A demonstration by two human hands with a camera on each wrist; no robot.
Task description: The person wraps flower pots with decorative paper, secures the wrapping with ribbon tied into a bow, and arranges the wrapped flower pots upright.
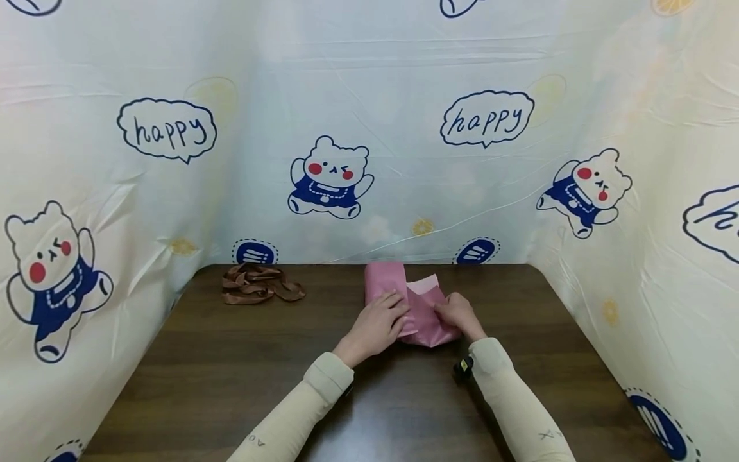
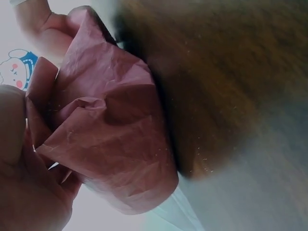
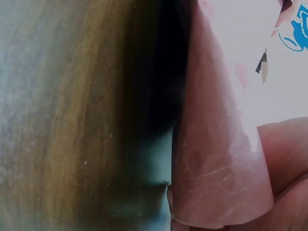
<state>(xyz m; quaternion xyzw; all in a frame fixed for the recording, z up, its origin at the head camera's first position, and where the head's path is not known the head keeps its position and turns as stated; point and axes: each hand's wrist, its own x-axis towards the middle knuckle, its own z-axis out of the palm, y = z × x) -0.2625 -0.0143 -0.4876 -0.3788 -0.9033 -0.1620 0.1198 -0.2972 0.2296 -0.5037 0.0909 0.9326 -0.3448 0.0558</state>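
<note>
A sheet of pink wrapping paper (image 1: 427,324) is folded into a creased, bulging parcel near the back of the table. What it may contain is hidden. My left hand (image 1: 375,324) lies over the left part, its fingers across a fold; in the left wrist view the hand (image 2: 33,192) holds the paper's loose edge. On the other side, my right hand (image 1: 458,314) grips the paper's right edge. The right wrist view shows the smooth side of the pink paper (image 3: 221,159) running down into that hand's fingers (image 3: 288,168). A pale inner face shows at the top edge.
A loosely coiled brown ribbon (image 1: 260,285) lies at the table's back left. The dark wooden table (image 1: 231,366) is bordered behind and at both sides by a printed cloth (image 1: 398,179). A small black device (image 1: 463,369) sits by the right wrist.
</note>
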